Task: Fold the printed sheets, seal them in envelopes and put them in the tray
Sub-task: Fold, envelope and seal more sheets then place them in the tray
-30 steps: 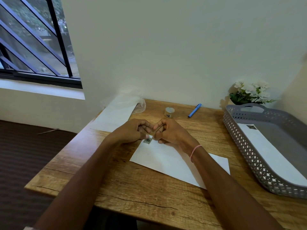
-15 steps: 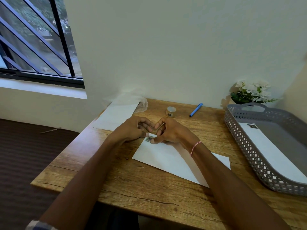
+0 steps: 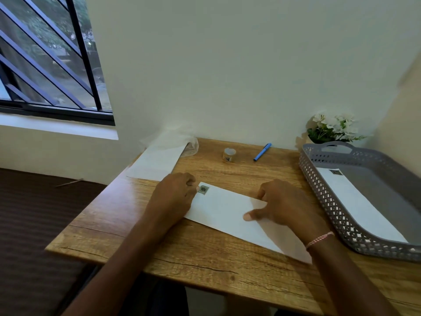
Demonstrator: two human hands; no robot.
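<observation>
A long white envelope lies flat on the wooden desk, with a small dark stamp at its far left corner. My left hand rests curled on the envelope's left end, fingertips beside the stamp. My right hand lies over the envelope's right half, thumb pressed on the paper and fingers spread. A grey perforated tray stands at the right with another stamped white envelope inside it.
A stack of white sheets partly in clear plastic lies at the desk's back left. A small jar and a blue pen sit near the wall. White flowers stand behind the tray.
Both hands were pinched together over the stamp at the envelope's corner. My right hand has slid right along the envelope, and my left hand stays by the stamp.
</observation>
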